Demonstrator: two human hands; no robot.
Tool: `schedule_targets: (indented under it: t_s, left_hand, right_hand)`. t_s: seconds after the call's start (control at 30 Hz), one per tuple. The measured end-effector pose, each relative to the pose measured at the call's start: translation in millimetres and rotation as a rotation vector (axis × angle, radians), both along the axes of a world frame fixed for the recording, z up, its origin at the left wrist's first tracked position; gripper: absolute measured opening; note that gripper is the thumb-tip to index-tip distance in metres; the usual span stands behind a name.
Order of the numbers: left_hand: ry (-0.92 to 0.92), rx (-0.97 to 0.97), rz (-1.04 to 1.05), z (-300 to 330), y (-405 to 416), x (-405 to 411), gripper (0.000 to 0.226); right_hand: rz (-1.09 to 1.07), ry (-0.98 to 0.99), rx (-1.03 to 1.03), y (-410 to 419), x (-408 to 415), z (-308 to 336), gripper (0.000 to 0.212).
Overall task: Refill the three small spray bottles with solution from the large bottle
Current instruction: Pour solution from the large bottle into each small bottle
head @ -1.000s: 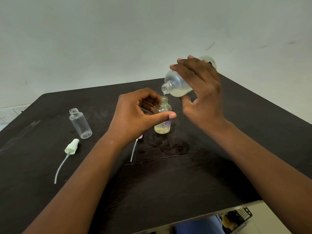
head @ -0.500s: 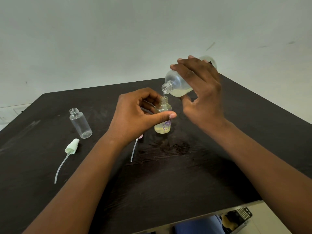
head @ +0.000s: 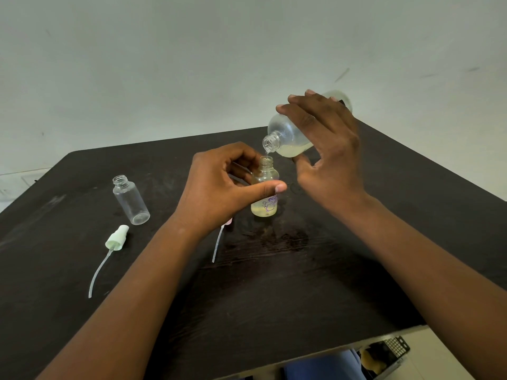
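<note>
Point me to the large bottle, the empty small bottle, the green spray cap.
large bottle [head: 285,134], head view, shoulder.
empty small bottle [head: 131,200], head view, mid-body.
green spray cap [head: 117,238], head view, pump head.

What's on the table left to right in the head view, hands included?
Green spray cap → empty bottle → pink spray cap → left hand → small bottle → large bottle → right hand.
</note>
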State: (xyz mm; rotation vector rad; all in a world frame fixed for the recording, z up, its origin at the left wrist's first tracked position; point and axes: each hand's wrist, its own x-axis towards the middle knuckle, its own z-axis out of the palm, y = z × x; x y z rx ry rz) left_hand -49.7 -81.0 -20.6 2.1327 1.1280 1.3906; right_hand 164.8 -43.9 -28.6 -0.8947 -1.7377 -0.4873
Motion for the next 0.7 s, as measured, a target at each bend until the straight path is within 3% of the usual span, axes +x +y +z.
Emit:
schedule_targets:
  t_s: [0.7]
  left_hand:
    - [-0.002, -0.005, 0.003, -1.1, 0.2, 0.2, 0.044]
  right_hand:
    - [0.000, -0.004, -0.006, -1.1, -1.0, 0.5, 0.071]
